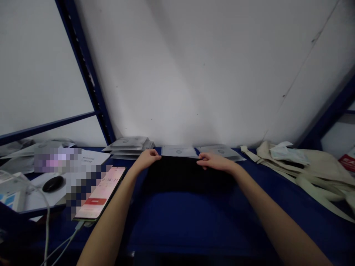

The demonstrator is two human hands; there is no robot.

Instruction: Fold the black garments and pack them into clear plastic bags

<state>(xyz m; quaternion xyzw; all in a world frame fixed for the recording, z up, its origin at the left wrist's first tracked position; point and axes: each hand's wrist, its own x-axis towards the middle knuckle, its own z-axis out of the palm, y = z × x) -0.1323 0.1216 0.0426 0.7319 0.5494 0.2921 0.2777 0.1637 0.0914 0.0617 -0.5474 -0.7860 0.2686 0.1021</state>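
Note:
A piece of black fabric point(177, 175) lies spread on the blue tabletop in front of me; its exact kind does not show. At its far left corner, my left hand point(148, 159) pinches the edge between thumb and fingers. My right hand point(215, 162) grips the same far edge further right, fingers curled with the thumb against them. The edge between the two hands runs nearly straight. Just behind the fabric, flat clear plastic packets point(179, 150) rest against the wall side of the table.
Stacked plastic packets point(127, 144) stand at the back left. A phone point(101, 192) with a timer on its screen lies left, with a white cable point(69, 240) plugged in. Beyond it are a black mouse point(53, 183) and papers. Cream cloth bags point(307, 162) are heaped at right.

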